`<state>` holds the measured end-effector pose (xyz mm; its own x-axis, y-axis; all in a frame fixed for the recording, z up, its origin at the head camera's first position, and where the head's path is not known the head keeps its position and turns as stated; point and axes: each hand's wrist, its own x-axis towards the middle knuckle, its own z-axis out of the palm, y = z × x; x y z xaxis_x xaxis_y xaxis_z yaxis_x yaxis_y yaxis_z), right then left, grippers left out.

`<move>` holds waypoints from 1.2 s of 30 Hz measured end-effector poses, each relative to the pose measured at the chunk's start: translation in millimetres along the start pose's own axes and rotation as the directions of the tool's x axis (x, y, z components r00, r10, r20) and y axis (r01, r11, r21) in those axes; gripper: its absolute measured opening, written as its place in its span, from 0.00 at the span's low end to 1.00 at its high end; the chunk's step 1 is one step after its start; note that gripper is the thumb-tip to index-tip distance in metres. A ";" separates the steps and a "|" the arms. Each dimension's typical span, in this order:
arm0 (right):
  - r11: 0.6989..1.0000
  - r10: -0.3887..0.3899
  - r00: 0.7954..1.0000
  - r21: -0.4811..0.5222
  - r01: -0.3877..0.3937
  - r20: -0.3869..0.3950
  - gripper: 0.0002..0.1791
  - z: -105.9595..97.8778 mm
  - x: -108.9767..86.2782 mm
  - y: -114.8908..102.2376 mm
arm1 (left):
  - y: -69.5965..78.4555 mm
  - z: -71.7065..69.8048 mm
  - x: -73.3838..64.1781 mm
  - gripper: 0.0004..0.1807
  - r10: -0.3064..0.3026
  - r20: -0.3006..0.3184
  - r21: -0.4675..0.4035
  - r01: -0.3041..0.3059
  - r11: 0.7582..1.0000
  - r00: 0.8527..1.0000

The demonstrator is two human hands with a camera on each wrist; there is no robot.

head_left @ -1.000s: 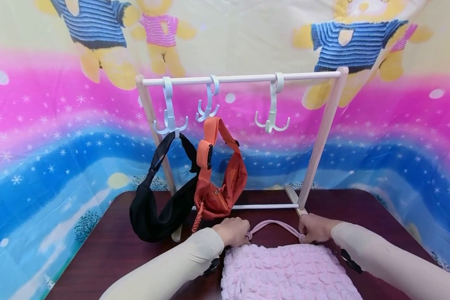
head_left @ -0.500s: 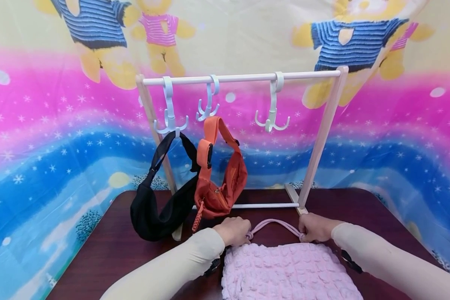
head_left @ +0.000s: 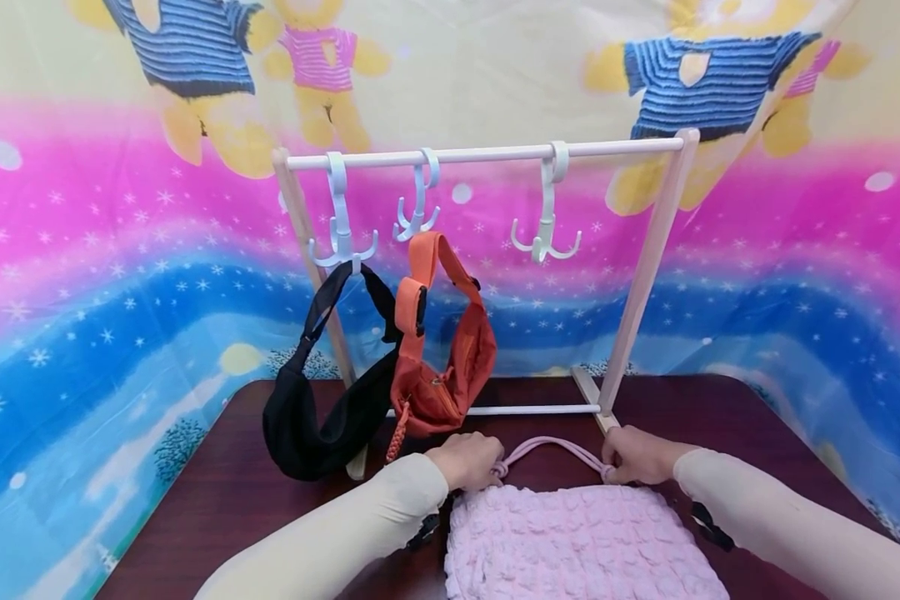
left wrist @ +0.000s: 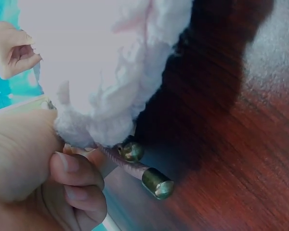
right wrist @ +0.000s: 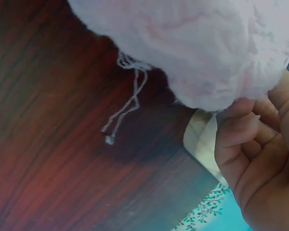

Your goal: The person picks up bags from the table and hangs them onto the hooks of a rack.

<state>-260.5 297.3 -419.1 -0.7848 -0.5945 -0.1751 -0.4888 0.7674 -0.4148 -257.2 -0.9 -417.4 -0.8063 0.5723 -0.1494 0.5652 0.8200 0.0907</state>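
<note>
A pale pink, puckered fabric bag [head_left: 577,542] with a pink cord handle [head_left: 543,442] is at the front of the dark wooden table. My left hand [head_left: 467,461] grips its top left corner, at the knotted end of the handle. In the left wrist view, a cord end with a gold cap [left wrist: 158,183] sticks out beside the curled fingers. With fingers curled, my right hand [head_left: 640,456] pinches the top right corner by the handle's other end. Loose white threads [right wrist: 130,103] trail from the bag's edge in the right wrist view.
Behind the bag stands a wooden rack [head_left: 648,267] with three white multi-prong hooks along its bar. A black bag [head_left: 300,425] hangs from the left hook, an orange bag [head_left: 438,392] from the middle one. The right hook [head_left: 546,225] carries nothing. A printed cloth backs the table [head_left: 195,500].
My right hand has shifted very slightly to the right. Both hands otherwise stay at the bag's top corners, and the camera view has drifted a little.
</note>
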 end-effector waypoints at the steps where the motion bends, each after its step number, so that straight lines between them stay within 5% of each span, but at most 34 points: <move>1: 1.000 0.000 1.000 0.006 0.000 -0.005 0.14 -0.3 -1.0 0.1 | 0.1 0.2 0.0 0.17 0.001 -0.002 0.001 -0.001 1.000 1.000; 36: 0.994 0.064 0.997 0.088 -0.061 -0.032 0.15 -5.2 -6.4 0.9 | -5.3 5.1 -12.7 0.13 0.016 -0.114 -0.005 -0.017 1.000 0.993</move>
<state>-257.8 303.0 -413.7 -0.8263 -0.5361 -0.1723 -0.4047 0.7781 -0.4804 -249.2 -12.5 -421.0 -0.8119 0.5828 -0.0343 0.5776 0.8104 0.0984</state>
